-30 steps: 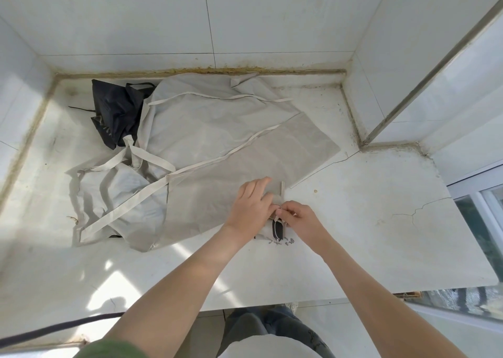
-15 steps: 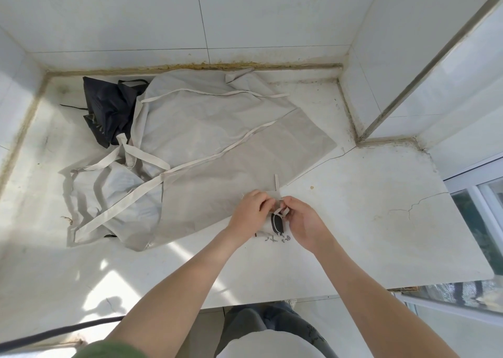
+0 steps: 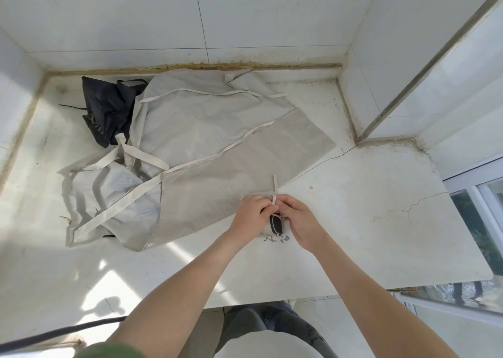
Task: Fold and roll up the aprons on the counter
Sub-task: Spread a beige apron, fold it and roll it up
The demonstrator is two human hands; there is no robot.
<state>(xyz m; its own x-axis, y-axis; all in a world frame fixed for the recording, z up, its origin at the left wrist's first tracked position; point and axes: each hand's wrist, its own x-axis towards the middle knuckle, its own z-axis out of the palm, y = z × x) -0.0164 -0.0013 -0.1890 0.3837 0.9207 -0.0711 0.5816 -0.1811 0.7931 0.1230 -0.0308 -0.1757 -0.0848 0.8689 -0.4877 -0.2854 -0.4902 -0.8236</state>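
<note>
A small rolled-up apron, pale with a dark end, sits near the counter's front edge. My left hand grips the roll from the left. My right hand pinches its pale strap, which loops over the roll and sticks up behind it. Several grey aprons lie spread and overlapping across the middle of the white counter, with long straps trailing over them. A crumpled black apron lies at the back left, partly under the grey cloth.
Tiled walls close the counter at the back, left and right. A window frame stands at the right edge. A dark cable runs below the counter's front left. Cracks mark the counter on the right.
My left fingers, flat on the grey apron a second ago, have curled onto the roll. Both hands have drawn together and the strap now wraps over the roll.
</note>
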